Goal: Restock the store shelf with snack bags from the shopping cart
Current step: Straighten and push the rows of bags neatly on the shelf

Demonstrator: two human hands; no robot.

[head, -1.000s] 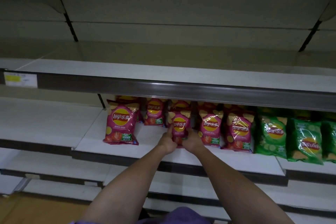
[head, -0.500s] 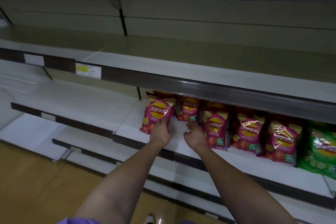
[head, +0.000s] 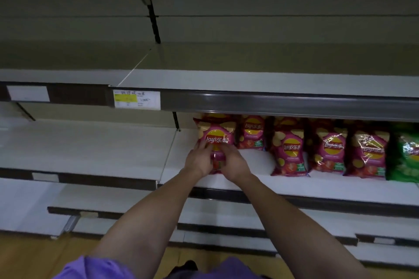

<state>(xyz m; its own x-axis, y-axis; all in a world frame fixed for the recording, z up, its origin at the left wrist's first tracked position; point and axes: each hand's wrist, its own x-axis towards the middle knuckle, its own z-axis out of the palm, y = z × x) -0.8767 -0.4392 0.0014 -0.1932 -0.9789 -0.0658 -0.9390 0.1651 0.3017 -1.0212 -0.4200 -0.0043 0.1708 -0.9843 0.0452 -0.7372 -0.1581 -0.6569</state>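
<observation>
Lower half of the leftmost pink bag point(head: 216, 137) hidden behind the left hand point(head: 199, 161) and right hand point(head: 234, 162); fingertips of both hands merge with the bag front, exact grip not resolvable. Tops of the rear pink bags point(head: 251, 131) cut off by the upper shelf rail point(head: 283, 104). Green bag point(head: 408, 158) cropped by the right frame edge. Price label point(head: 136, 99): handwriting too blurred to read. Small print on all bags illegible. Purple sleeves point(head: 95, 267) cut off at the bottom edge. Cart not resolvable anywhere.
</observation>
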